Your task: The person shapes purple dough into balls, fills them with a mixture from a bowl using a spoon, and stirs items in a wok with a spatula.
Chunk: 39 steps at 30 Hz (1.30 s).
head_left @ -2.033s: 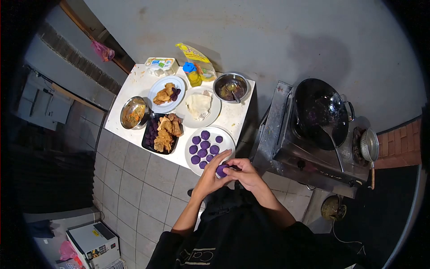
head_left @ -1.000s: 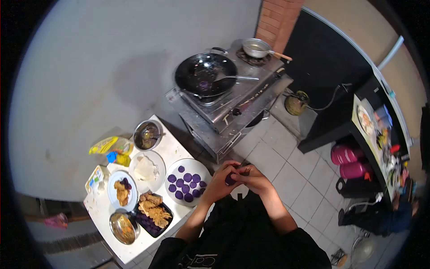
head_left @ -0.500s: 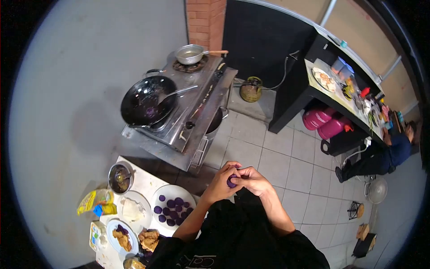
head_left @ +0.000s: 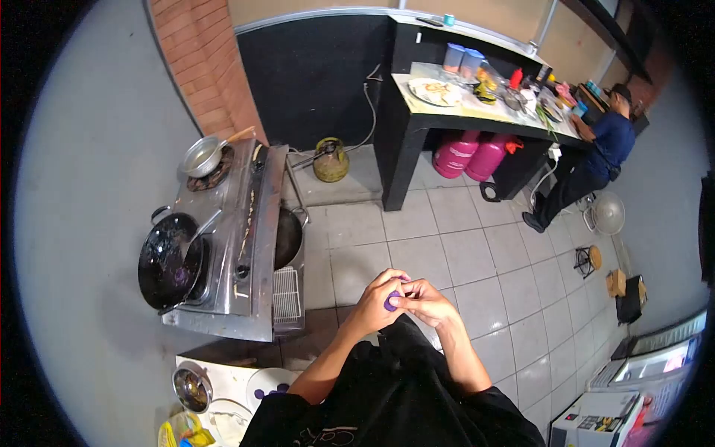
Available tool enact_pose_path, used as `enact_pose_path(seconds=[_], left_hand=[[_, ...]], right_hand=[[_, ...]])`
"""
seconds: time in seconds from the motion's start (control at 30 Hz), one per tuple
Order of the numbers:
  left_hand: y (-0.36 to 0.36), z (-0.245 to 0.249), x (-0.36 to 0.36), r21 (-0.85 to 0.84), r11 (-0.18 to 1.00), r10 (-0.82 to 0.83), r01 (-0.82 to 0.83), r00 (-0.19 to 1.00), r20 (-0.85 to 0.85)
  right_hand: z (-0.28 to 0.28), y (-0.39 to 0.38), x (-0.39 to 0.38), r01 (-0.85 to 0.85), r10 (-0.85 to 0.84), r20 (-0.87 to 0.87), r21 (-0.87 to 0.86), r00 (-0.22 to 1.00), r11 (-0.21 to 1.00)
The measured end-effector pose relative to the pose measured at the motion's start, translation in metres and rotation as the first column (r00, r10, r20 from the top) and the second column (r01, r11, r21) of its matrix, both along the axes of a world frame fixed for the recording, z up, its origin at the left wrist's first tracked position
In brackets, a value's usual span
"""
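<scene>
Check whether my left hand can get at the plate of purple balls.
Probably yes: the plate sits beside your left forearm, and nothing visible blocks the way. Your left hand is holding a purple ball with your right hand, though, so it may need freeing first.

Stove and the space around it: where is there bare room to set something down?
Bare steel runs along the stove between the wok and the front knob. Open floor tiles lie between stove and the crowded counter. The small table's visible part is crowded with bowl and plates.
</scene>
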<state>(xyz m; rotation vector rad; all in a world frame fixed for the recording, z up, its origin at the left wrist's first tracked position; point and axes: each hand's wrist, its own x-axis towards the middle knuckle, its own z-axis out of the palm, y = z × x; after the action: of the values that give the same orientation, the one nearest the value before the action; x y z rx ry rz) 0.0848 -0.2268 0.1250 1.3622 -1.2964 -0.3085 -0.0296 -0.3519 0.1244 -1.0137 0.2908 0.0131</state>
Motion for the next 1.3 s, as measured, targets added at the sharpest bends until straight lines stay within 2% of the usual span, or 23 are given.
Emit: enact_pose_path(seconds=[0.33,0.43,0.53,0.73,1.13,1.3], left_hand=[[0.001,0.013,-0.009,-0.008,0.999,0.033,-0.033,0.999,-0.012],[0.006,0.010,-0.010,-0.023,0.999,0.020,-0.022,0.998,-0.063],[0.010,-0.002,-0.007,-0.056,0.998,0.021,-0.024,0.999,-0.044],[0.020,0.000,-0.005,-0.022,0.999,0.023,-0.023,1.000,-0.008],[0.036,0.007,0.005,0.038,0.999,-0.007,0.010,0.998,-0.063],[0.043,0.004,0.008,-0.039,0.998,0.045,-0.046,0.999,-0.016]], right_hand=[[-0.001,0.003,-0.007,0.021,-0.022,0.029,0.033,0.999,0.999],[0.004,0.010,-0.006,0.020,-0.021,0.030,0.018,0.999,1.000],[0.001,0.015,-0.005,0.007,-0.008,0.024,0.038,1.000,0.999],[0.000,0.024,-0.005,-0.018,0.018,0.024,0.025,1.000,1.000],[0.006,0.040,0.005,-0.005,0.006,0.036,-0.008,0.999,1.000],[0.006,0.049,0.013,0.012,-0.012,0.010,-0.005,1.000,1.000]])
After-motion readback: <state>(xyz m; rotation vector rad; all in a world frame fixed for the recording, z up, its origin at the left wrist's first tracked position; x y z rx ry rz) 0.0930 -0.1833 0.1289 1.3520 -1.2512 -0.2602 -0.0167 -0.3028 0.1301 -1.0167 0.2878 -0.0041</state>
